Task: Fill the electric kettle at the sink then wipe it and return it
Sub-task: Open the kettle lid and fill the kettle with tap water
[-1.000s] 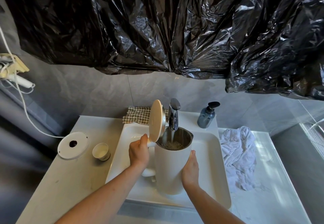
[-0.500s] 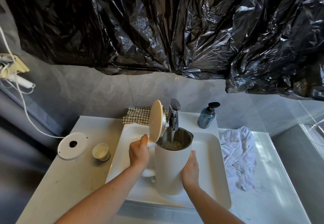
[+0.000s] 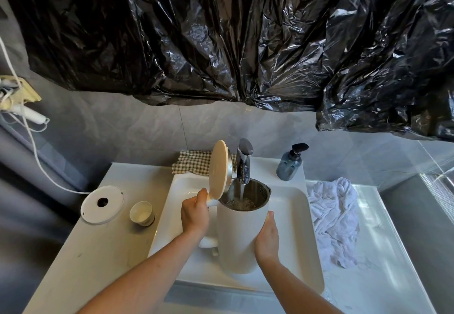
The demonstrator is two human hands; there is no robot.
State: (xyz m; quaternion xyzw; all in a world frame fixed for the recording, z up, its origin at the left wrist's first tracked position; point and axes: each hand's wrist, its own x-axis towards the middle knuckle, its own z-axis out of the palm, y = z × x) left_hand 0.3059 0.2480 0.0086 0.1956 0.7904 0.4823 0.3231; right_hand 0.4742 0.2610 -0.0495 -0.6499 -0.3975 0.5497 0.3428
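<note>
A white electric kettle (image 3: 237, 237) stands upright in the white sink (image 3: 294, 205), its lid (image 3: 218, 170) flipped up. Water runs from the chrome tap (image 3: 244, 163) into the kettle's steel inside. My left hand (image 3: 194, 214) grips the kettle's handle near the top, thumb by the lid hinge. My right hand (image 3: 267, 237) presses flat against the kettle's right side with straight fingers. A crumpled white cloth (image 3: 335, 217) lies on the counter right of the sink.
The round white kettle base (image 3: 102, 204) with its cord sits on the counter at left, a small cup (image 3: 142, 213) beside it. A checked cloth (image 3: 194, 162) lies behind the sink. A blue soap dispenser (image 3: 290, 163) stands at the back right. Black plastic sheeting hangs overhead.
Both hands and the kettle have stayed where they were. Water keeps running into the kettle.
</note>
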